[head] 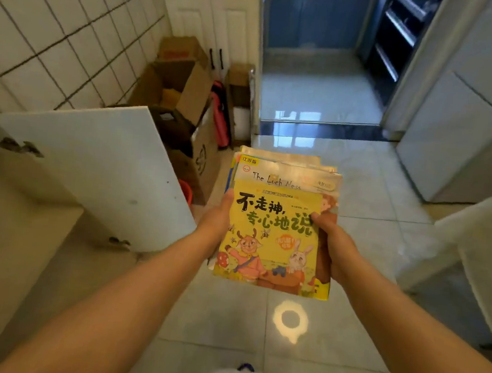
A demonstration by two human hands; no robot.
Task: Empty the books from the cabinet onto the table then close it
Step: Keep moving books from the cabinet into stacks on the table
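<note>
A stack of children's books [276, 237] hangs over the floor in the middle of the head view, a yellow cartoon cover on top. My left hand [215, 222] grips the stack's left edge, thumb on the cover. My right hand [332, 242] grips the right edge, thumb pressed on the top book. The cabinet's white door [90, 168] stands swung open at the left, two hinges showing on its inner face. The cabinet's inside is hidden. A white-covered table edge [485, 245] shows at the right.
Open cardboard boxes [176, 89] and a red item [220, 114] crowd the corner behind the door. A tiled wall runs along the left. A doorway [316, 97] ahead leads to another room. A grey cabinet [467, 117] stands at the right. Glossy floor tiles lie below.
</note>
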